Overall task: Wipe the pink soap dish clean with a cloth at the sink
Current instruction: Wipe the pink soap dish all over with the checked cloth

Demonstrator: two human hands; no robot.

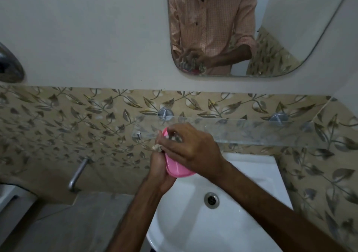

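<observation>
- Head view: my left grip (161, 174) is closed round the pink soap dish (177, 167). Its fingers curl up the dish's underside and hold it tilted on edge in the air, above the back left part of the white sink (251, 166).
- My right grip (193, 149) is curled over the dish's upper end, with the fingers bent down onto the cloth (157, 147) and pinching it against the dish. A beige scrap of the cloth pokes out on the left between the two grips.
- The dish's lower rounded edge shows below my right wrist, apart from the basin.
- The glass shelf (251, 133) runs along the tiled wall just behind my right knuckles. I cannot tell whether its front edge touches them.
- The drain (211, 200) lies lower down between my forearms, with bare basin all around it.
- The tap spout (77, 174) juts from the wall well to the left of both grips.
- A grey counter (77, 222) meets the sink's left rim.
- The mirror (290, 28) hangs above the shelf, well apart from the dish.
</observation>
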